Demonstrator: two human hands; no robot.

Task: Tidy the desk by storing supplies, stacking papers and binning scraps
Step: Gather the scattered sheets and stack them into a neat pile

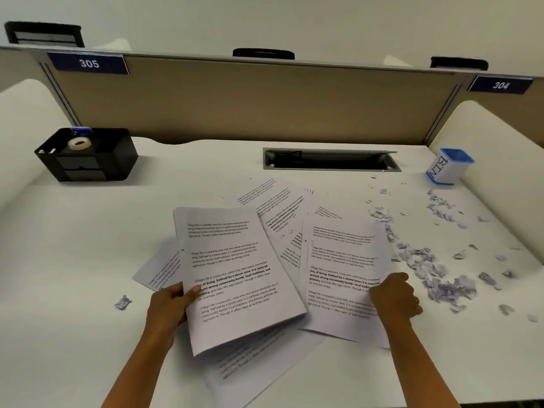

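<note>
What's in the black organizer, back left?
The black organizer holds a tape roll and a blue item behind it, too blurred to name. Its walls hide anything lower down.

White printed sheets (235, 275) lie fanned and overlapping at centre. Torn paper scraps (426, 260) scatter at three o'clock. A blue-rimmed cup marked BIN (444, 169) stands at two, and a black organiser (88, 160) holding a tape roll (79, 142) at ten.

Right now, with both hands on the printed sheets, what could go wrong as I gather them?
The left hand holds the top sheaf by one edge; it may sag and fan out. The right hand grips a loose sheet beside the paper scraps; dragging it could pull scraps into the stack.
</note>
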